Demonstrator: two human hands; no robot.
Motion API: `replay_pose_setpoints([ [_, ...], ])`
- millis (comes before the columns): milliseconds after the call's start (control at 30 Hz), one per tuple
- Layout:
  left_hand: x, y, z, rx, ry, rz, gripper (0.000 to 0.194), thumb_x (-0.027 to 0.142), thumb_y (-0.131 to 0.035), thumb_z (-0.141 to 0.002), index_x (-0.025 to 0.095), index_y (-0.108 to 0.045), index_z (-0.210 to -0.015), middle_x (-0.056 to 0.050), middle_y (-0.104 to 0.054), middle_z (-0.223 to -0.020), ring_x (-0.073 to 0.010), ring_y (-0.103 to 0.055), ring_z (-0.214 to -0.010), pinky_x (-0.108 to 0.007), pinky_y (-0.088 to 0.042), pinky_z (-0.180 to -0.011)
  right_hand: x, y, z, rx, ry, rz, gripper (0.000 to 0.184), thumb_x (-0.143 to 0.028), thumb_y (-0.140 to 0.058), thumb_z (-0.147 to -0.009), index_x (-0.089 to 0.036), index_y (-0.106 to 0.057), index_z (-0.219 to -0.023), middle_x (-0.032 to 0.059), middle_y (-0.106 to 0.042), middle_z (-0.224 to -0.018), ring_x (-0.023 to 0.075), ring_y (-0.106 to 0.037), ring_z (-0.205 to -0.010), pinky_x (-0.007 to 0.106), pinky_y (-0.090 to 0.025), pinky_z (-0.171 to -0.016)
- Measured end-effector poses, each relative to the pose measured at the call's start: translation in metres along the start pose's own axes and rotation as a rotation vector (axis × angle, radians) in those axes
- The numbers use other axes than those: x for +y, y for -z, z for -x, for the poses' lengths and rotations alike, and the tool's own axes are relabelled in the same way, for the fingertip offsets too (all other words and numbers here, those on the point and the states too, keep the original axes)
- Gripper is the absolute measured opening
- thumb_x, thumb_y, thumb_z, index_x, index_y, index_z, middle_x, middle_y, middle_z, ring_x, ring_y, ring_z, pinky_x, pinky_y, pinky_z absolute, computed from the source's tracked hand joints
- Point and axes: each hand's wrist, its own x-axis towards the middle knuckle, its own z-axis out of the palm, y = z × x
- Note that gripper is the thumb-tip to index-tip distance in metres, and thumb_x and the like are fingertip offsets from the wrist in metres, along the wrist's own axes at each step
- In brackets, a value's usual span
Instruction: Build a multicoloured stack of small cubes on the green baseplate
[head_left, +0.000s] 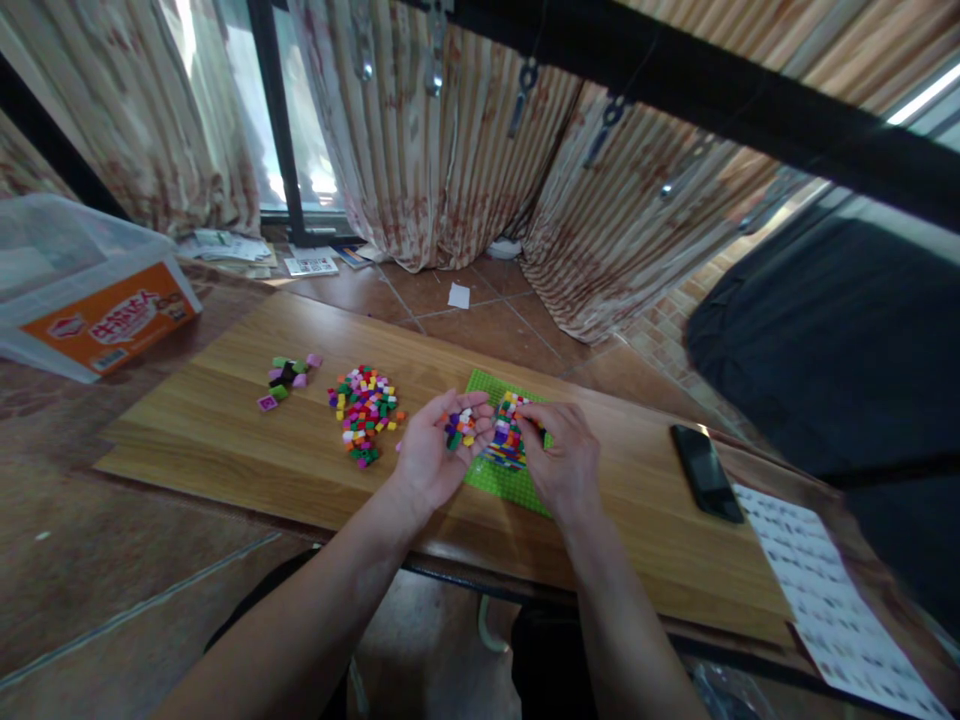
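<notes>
My left hand is turned palm up and cupped, holding several small coloured bricks. My right hand is palm down over the green baseplate, its fingertips pinched at a multicoloured stack of bricks built on the plate. I cannot make out what the fingers pinch. A loose pile of coloured bricks lies on the wooden board left of my left hand. Further left sits a small group of green, pink and black bricks.
A black phone lies on the board at the right, with a printed sheet beyond it. A clear plastic box with an orange label stands at the far left. Curtains hang behind.
</notes>
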Motion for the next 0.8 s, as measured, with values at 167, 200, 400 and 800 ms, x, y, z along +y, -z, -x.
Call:
replay_pose_setpoints([
  [167,0.001,-0.001,0.0,0.0,0.002,0.006,0.031,0.025,-0.046,-0.09,0.008,-0.069,-0.08,-0.008,-0.067,-0.07,-0.0129,-0.062,-0.06,-0.026,-0.054,-0.065,-0.002,-0.001,-0.004,-0.026,0.005,0.032,0.013,-0.016,-0.058,-0.084,-0.025,-0.067,-0.086,0.0026,-0.072,-0.086,0.0204,-0.06,-0.083,0.036,-0.048,-0.076],
  [200,0.001,-0.001,0.0,0.0,0.002,0.008,0.031,0.025,-0.046,-0.09,0.008,-0.069,-0.08,-0.008,-0.067,-0.07,-0.0128,-0.062,-0.059,-0.027,-0.054,-0.065,-0.003,-0.001,-0.005,-0.032,-0.001,0.033,0.013,-0.016,-0.058,-0.084,-0.025,-0.067,-0.086,0.0025,-0.072,-0.086,0.0205,-0.06,-0.083,0.036,-0.048,-0.076],
  [400,0.001,0.0,0.0,0.001,0.005,0.014,0.029,0.025,-0.047,-0.089,0.008,-0.07,-0.08,-0.008,-0.068,-0.071,-0.0129,-0.062,-0.06,-0.027,-0.054,-0.066,-0.005,-0.004,-0.009,-0.024,-0.033,0.018,0.011,-0.018,-0.058,-0.084,-0.025,-0.067,-0.086,0.0029,-0.071,-0.085,0.021,-0.06,-0.083,0.036,-0.048,-0.075],
  [800,0.002,-0.001,0.0,-0.007,0.002,0.022,0.033,0.025,-0.045,-0.09,0.007,-0.07,-0.08,-0.008,-0.067,-0.071,-0.0124,-0.061,-0.06,-0.026,-0.053,-0.067,-0.008,-0.01,-0.008,0.006,0.014,-0.022,0.013,-0.018,-0.056,-0.087,-0.025,-0.067,-0.088,0.0023,-0.071,-0.086,0.0203,-0.061,-0.084,0.036,-0.049,-0.076],
])
